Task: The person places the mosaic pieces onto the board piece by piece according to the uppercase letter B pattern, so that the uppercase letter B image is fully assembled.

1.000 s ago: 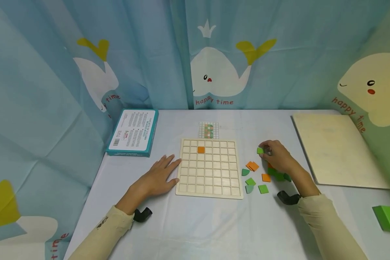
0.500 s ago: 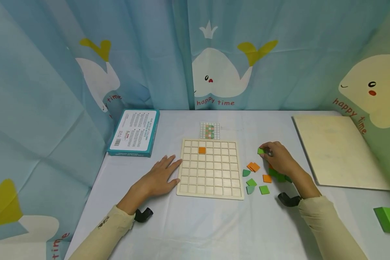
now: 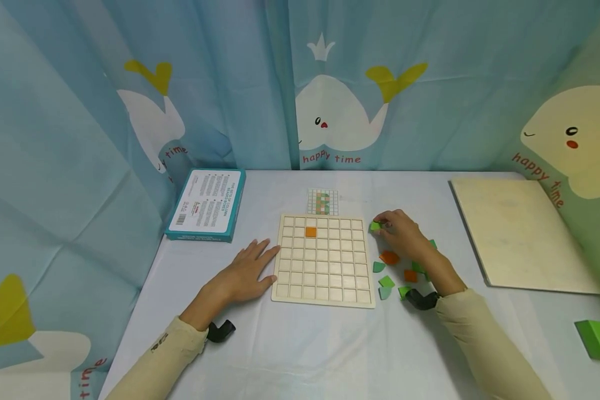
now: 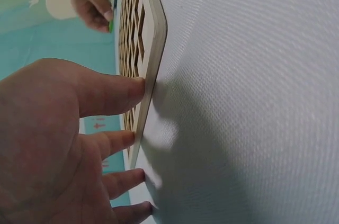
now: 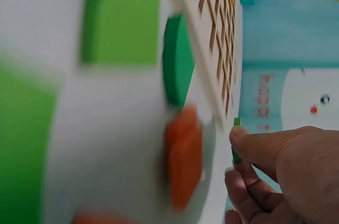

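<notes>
Presently the right hand (image 3: 402, 233) pinches a light green square tile (image 3: 375, 226) between thumb and fingertip, the remaining fingers bent; the tile is just to the right of the far right corner of the gridded board (image 3: 323, 264). The left hand (image 3: 247, 272) lies palm down with fingers spread and extended, gripping nothing, its thumb and index finger touching the board's left edge. The board lies flat, with one orange tile (image 3: 311, 232) seated in the second row from the far side, third column from the left. Loose pieces lie to the right of the board: overlapping orange tiles (image 3: 389, 258), a dark green rounded piece (image 3: 378, 267), a green square (image 3: 386, 281) and a pale green rounded piece (image 3: 384, 293). A single orange square (image 3: 410, 276) sits farther right; other green pieces are partly hidden by the right forearm. Just beyond the board's far edge lies a small printed grid card (image 3: 323, 202) with a coloured pattern. At far left is a teal-edged box (image 3: 207, 203); at far right, a pale flat panel (image 3: 525, 233). A green block (image 3: 598, 340) stands at near right.
</notes>
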Demonstrator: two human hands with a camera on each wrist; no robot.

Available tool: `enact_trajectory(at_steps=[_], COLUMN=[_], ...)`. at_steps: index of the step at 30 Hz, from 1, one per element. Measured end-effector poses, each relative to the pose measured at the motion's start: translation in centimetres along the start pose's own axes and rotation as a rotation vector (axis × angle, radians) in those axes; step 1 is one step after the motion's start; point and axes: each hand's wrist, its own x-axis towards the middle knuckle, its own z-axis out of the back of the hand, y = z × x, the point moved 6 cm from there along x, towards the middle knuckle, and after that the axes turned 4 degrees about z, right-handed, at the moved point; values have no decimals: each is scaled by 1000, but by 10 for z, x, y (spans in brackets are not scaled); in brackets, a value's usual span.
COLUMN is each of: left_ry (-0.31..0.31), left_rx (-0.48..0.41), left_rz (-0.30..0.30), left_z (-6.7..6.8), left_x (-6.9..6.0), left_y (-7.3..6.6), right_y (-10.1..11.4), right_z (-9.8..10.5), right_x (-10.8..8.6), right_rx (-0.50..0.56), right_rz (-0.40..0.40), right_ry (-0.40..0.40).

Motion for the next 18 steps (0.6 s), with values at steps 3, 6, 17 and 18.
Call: enact_trajectory(at_steps=[3, 6, 17, 18], left_ry=[0, -1, -4, -3], left_rx=[-9, -15, -8, -7], left_rz=[0, -4, -7, -6], left_z=[1, 2, 1, 1], left_x=[-1, -1, 0, 0], left_y=[-1, -1, 0, 0], right_y=[16, 33, 79, 81], right_z=[-9, -19, -58, -60], right_x=[9, 17, 39, 40], right_rx=[6, 12, -48, -57], right_rz=[31, 71, 191, 201], right_ry=[27, 54, 96, 96])
